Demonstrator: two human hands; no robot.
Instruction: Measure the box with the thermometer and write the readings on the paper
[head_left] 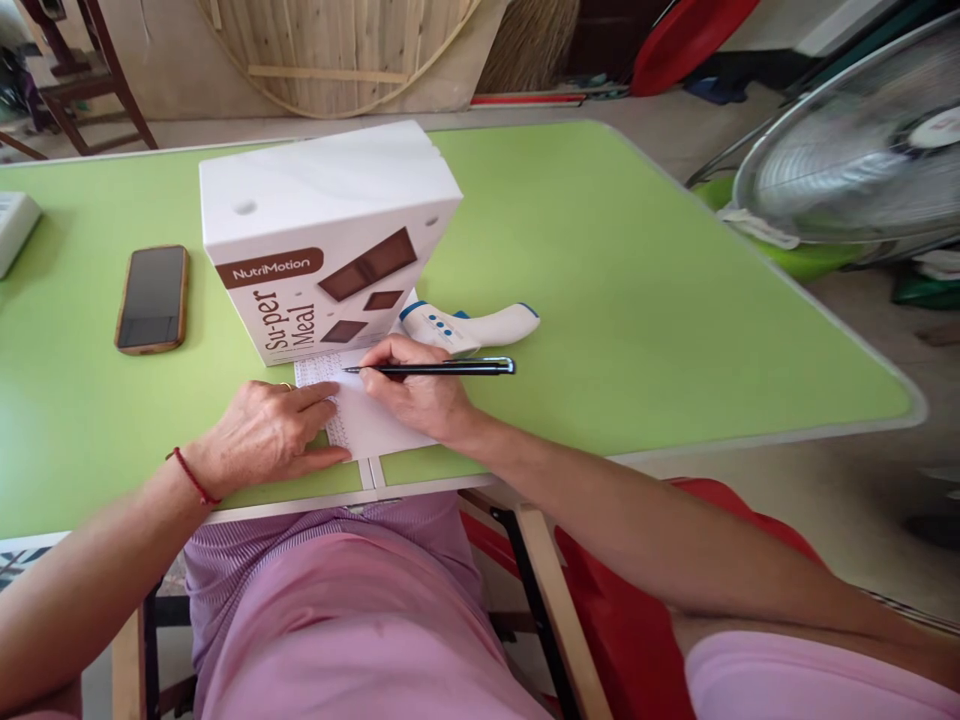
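My right hand (420,390) grips a black pen (450,367), its tip pointing left close to a sheet of paper (382,425). Whether the tip touches the paper I cannot tell. Rows of small marks run down the sheet's left side. My left hand (277,430) lies with fingers stretched out on the paper's left edge. Just behind both hands stands a white NutriMotion box (322,185), upright and partly over the far end of the sheet. A white and blue infrared thermometer (480,325) lies beyond my right hand, partly hidden by the box and hand.
A phone (152,298) in a brown case lies left of the box on the green table (637,300). A white object (15,230) sits at the far left edge. To the right stands a fan (862,150); a red chair (622,610) is below my right arm.
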